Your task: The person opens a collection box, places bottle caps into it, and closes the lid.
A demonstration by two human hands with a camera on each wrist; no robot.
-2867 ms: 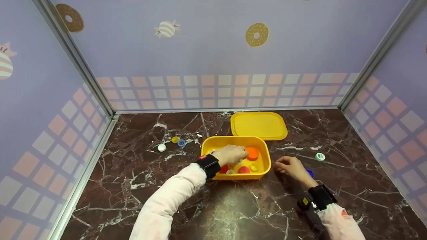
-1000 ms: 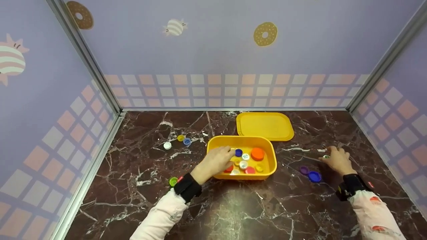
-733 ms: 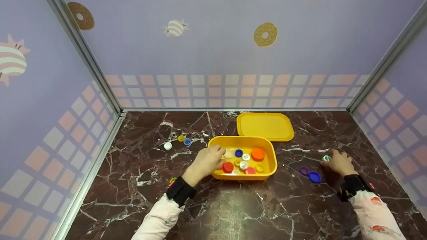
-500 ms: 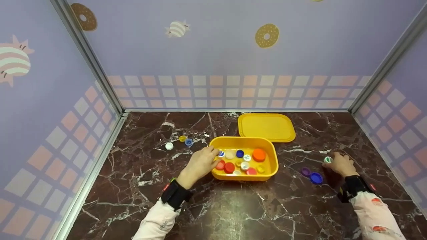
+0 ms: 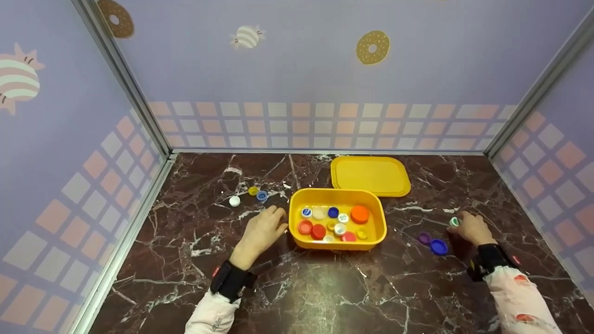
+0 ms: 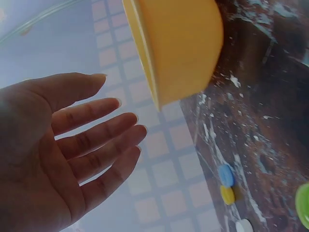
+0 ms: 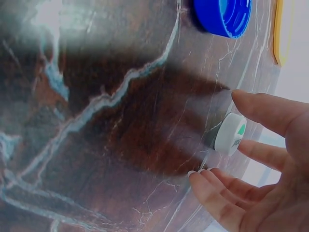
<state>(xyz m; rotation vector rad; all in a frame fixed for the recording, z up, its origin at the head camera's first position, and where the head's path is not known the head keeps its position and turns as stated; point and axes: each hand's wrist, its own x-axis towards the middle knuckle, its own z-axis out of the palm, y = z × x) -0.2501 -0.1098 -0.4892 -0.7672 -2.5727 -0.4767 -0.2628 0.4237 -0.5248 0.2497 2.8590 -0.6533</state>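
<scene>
The left hand (image 5: 263, 228) is hanging with loosely parted fingers just beside a smooth, round-cornered yellow plastic box (image 5: 336, 245), which is holding circular caps (image 5: 318, 231). The right hand (image 5: 473, 228) is arching, thumb and fingers wide apart, around a squat, green-marked white cap (image 7: 230, 134), which is lying on the glossy, white-veined dark table (image 5: 320, 297).

Left hand (image 5: 262, 229): fingers loosely extended, thumb apart. Right hand (image 5: 472, 228): thumb spread from gently bent fingers; sleeved right forearm (image 5: 522, 299) behind it.
</scene>
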